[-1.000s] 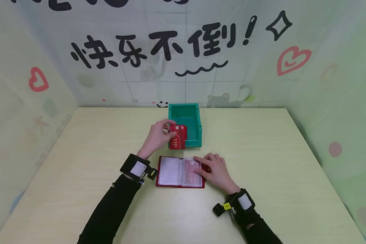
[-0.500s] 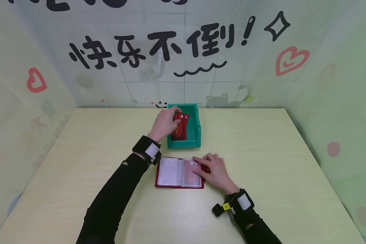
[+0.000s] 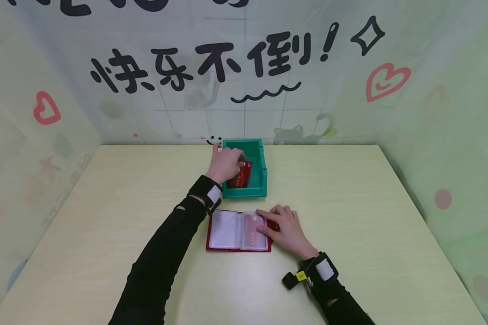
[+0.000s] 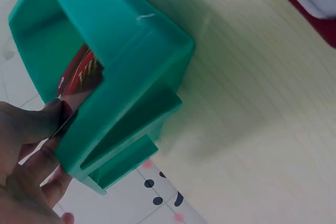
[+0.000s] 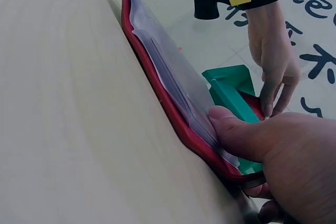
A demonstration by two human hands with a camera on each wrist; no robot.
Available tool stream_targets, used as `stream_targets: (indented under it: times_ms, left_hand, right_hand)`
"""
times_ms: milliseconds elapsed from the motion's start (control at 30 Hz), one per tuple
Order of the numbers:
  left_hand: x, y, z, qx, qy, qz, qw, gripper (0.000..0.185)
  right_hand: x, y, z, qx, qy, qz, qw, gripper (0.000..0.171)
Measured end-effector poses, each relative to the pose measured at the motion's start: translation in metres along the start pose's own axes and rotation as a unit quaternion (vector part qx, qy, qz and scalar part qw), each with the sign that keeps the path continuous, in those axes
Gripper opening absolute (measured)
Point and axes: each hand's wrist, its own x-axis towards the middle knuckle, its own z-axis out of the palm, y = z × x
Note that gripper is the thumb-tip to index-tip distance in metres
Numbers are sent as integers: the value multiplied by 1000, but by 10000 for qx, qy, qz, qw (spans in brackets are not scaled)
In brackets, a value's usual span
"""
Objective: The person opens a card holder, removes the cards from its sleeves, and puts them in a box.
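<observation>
In the head view my left hand (image 3: pixel 224 163) reaches over the left wall of a teal plastic bin (image 3: pixel 244 193). It pinches a red VIP card (image 3: pixel 239 179) by its upper end, and the card's lower part is down inside the bin. The left wrist view has the thumb (image 4: pixel 44 121) on one face of the card (image 4: pixel 83 80). Closer to me lies an open red card holder (image 3: pixel 223 230) with clear sleeves. My right hand (image 3: pixel 286 230) grips its right edge, the thumb (image 5: pixel 236 132) over the sleeves. A red card shows through the right-hand sleeve (image 3: pixel 253 234).
The light wood table (image 3: pixel 349 203) carries the bin near its back edge, with the card holder in front of it. Printed fabric walls (image 3: pixel 179 122) close off the back and both sides.
My left hand has moved back and right from the bin's front left corner, lowering the red card into the bin. My right hand and the card holder stay as they were.
</observation>
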Motion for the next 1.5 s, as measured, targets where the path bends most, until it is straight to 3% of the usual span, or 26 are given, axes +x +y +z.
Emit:
stream_targets:
  times_ms: [200, 467, 767, 933, 1167, 1267, 1333, 1433, 1500]
  left_hand:
    - [3, -2, 6, 877, -67, 102, 9961, 11]
    - [8, 0, 8, 2051, -567, 238, 9768, 16]
    - [6, 6, 7, 2332, -1001, 50, 9673, 27]
    - [8, 7, 14, 2455, -1067, -65, 9635, 26]
    - [5, 9, 17, 2543, -1101, 82, 9608, 23]
    - [-2, 11, 15, 2316, -867, 267, 9686, 20]
    - [-9, 12, 15, 2090, -429, 545, 9755, 19]
    - [-25, 16, 17, 1407, 306, 1061, 9839, 16]
    - [-39, 20, 21, 809, 495, 1323, 9867, 16]
  right_hand:
    - [0, -1, -1, -18, -19, 13, 10000, 48]
    - [0, -1, -2, 2, -34, 14, 10000, 49]
    - [0, -2, -2, 38, -11, 25, 10000, 48]
    - [0, -3, -3, 25, -5, 11, 10000, 48]
    - [0, -4, -4, 37, -26, 39, 10000, 48]
    - [0, -5, -4, 52, -4, 51, 10000, 48]
    - [0, -5, -3, 72, 22, 70, 9999, 48]
    - [0, -3, -1, 47, 81, 94, 9999, 47]
    - [0, -3, 0, 35, 121, 83, 9999, 47]
